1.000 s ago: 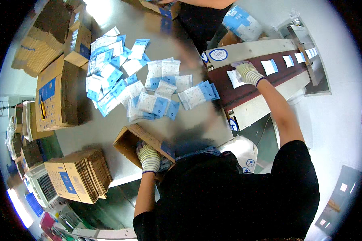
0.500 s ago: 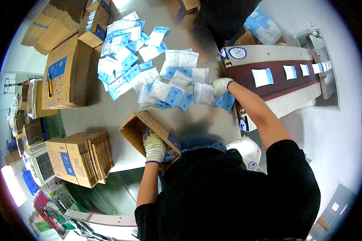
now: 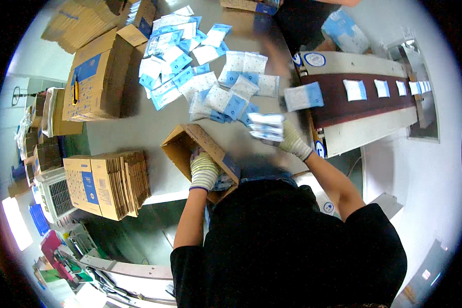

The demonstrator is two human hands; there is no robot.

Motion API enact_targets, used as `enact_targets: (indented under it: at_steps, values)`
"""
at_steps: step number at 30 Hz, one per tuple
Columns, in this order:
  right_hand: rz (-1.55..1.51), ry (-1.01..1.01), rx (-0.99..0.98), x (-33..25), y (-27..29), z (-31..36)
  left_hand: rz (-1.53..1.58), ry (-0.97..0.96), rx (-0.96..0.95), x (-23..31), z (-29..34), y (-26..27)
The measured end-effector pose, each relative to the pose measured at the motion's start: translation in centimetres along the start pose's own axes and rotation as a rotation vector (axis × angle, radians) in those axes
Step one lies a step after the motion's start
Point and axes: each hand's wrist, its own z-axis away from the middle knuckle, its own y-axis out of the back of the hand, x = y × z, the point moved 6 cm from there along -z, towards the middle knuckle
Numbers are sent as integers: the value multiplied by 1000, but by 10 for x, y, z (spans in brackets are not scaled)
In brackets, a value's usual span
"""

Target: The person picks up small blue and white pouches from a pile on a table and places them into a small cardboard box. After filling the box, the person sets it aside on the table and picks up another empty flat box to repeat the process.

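Observation:
My right hand [image 3: 294,141], in a white glove with yellow-green stripes, is closed on a short stack of white and blue sachets [image 3: 267,127], held edge-on over the table. My left hand [image 3: 204,170], gloved alike, reaches into a tilted open cardboard box [image 3: 210,139] at the table's near edge; its fingers are hidden inside. More sachets [image 3: 225,181] show partly within that box, beside my left wrist. Beyond the box lies a loose heap of sachets [image 3: 182,66]. One sachet [image 3: 304,96] is at the near end of the conveyor belt [image 3: 333,109], just past my right hand.
Several sachets [image 3: 355,90] ride the belt in a row. Flattened cartons [image 3: 105,185] stand stacked at the left. Behind them is a large carton [image 3: 95,77] with a yellow cutter [image 3: 76,91] on it. Another person [image 3: 303,25] works across the table, a blurred arm over it.
My right hand has come back toward me from the table's right side, lifting a stack of sachets. The nearest belt sachet has moved to the belt's end. My left hand remains in the box.

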Motion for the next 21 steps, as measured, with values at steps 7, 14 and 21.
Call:
enact_targets:
  at_steps: [7, 14, 21]
  values:
    - [-1490, -64, -198, 0, -33, -3, 59, -11, 117, -15, 3, -6]
    - [-658, 344, -189, -62, -49, -53, -93, 38, 87, 25, 30, 21]
    - [1127, 421, -125, -189, -117, -88, -170, -48, 34, 57, 18, 18]
